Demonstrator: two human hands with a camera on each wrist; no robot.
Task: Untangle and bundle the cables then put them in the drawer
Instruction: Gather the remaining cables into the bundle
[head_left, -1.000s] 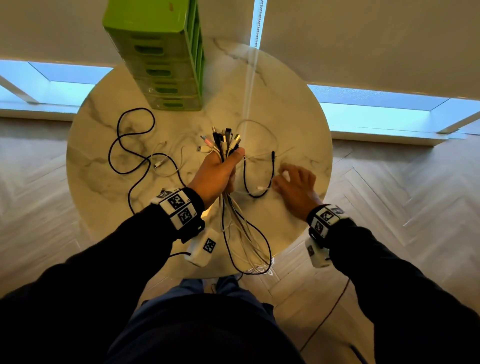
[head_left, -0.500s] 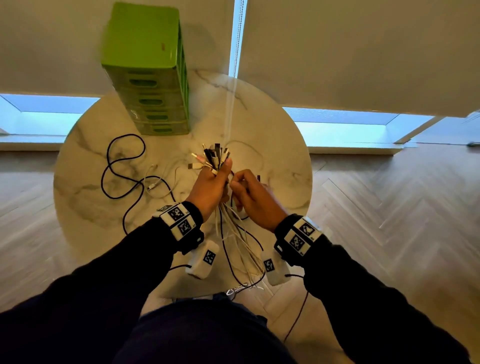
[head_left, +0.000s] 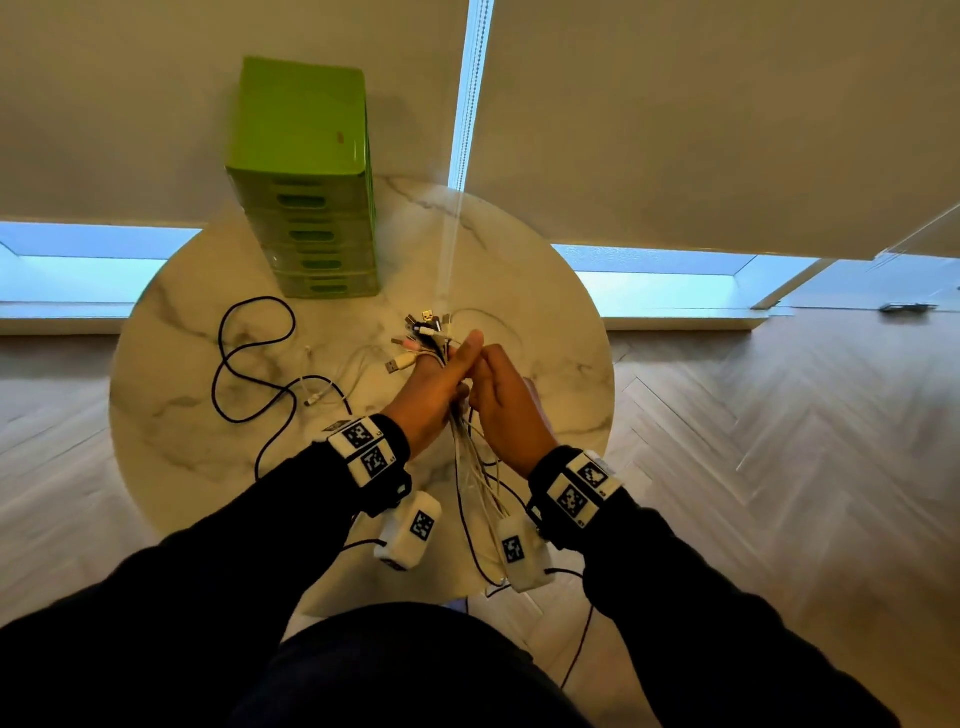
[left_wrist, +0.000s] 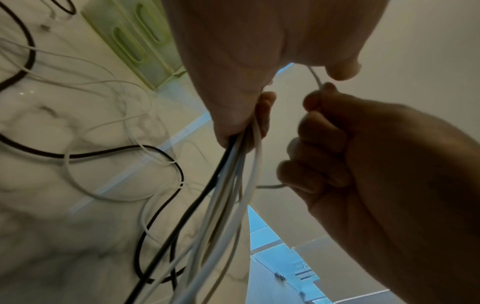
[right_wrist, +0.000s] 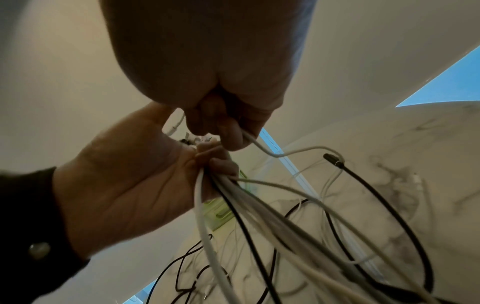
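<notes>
The left hand (head_left: 434, 387) is closed in a fist around a bundle of cables (head_left: 470, 467), white ones and at least one black, held upright above the round marble surface (head_left: 171, 415). The plug ends (head_left: 423, 332) fan out above the fist on the side toward the green drawer unit (head_left: 306, 176), and the loose lengths hang down from the fist toward the person, past the near edge of the surface.

The right hand (head_left: 506, 405) is pressed against the left one, on the side away from the drawer unit's front corner. Its fingers are curled, and it pinches a thin white cable (left_wrist: 315, 77) that runs up to the thumb side of the left hand; in the right wrist view the same cable (right_wrist: 262, 147) trails out from the fingers toward the marble.

A long black cable (head_left: 249, 364) lies in loops on the surface just in front of the drawer unit and to its left, with a few thin white cables (head_left: 332, 384) lying beside it. The drawer unit stands at the far edge of the surface, its drawers all pushed in.
</notes>
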